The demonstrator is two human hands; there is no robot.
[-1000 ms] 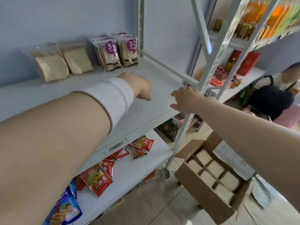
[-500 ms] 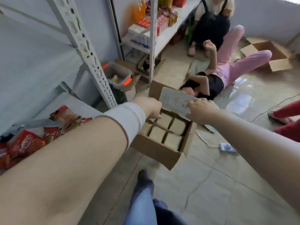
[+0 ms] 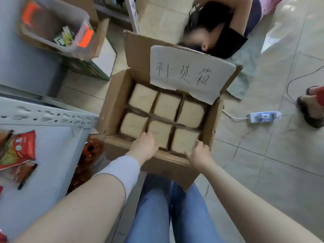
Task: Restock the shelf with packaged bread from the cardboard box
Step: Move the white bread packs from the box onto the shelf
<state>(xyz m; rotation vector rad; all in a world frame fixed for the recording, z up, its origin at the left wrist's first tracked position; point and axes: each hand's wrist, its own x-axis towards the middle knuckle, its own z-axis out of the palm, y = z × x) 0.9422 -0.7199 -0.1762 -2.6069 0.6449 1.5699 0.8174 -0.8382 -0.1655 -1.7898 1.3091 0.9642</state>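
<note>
An open cardboard box (image 3: pixel 114 102) sits on the floor in front of my legs, with a handwritten paper label (image 3: pixel 189 72) on its far flap. Several packaged bread loaves (image 3: pixel 166 106) fill it in two rows. My left hand (image 3: pixel 144 146) reaches over the near wall onto the near middle loaf (image 3: pixel 160 133), fingers curling at its edge. My right hand (image 3: pixel 198 151) grips the near right loaf (image 3: pixel 184 139) at its lower corner. The grey shelf (image 3: pixel 52 155) stands to the left.
Red snack packets (image 3: pixel 17 149) lie on the lower shelf at left. A clear plastic bin (image 3: pixel 57 27) stands at the upper left. A person (image 3: pixel 219 28) lies on the floor behind the box. A power strip (image 3: pixel 264 116) with cables and someone's sandalled foot (image 3: pixel 310 109) are at the right.
My view has swung from the upper shelf down to the box. Both hands have dropped from shelf height into the near side of the box, onto the loaves.
</note>
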